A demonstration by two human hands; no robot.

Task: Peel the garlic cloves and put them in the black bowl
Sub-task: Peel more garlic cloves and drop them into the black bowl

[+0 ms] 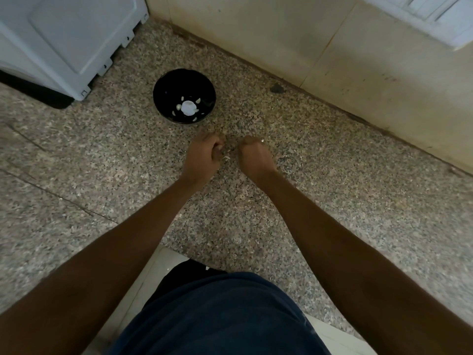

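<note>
Fingers of both hands were curled inward at the centre of the frame, over the speckled granite countertop (332, 201). The left hand (204, 156) and the right hand (254, 157) sat close together, knuckles up, with a narrow gap between them. In that gap lay a small pale scrap (226, 157), perhaps garlic skin or a clove, too small and blurred to name. Whether either hand pinched it or anything else could not be told, since the fingertips were hidden under the knuckles. A ring (262, 141) showed on the right hand.

Just above and to the left of the hands stood the black bowl (184, 80), apart from them. Inside it lay several white peeled garlic cloves (198, 100) around a larger white round piece (189, 107).

A white appliance (64, 39) filled the upper left corner, and a cream tiled wall (281, 39) ran along the upper right.
</note>
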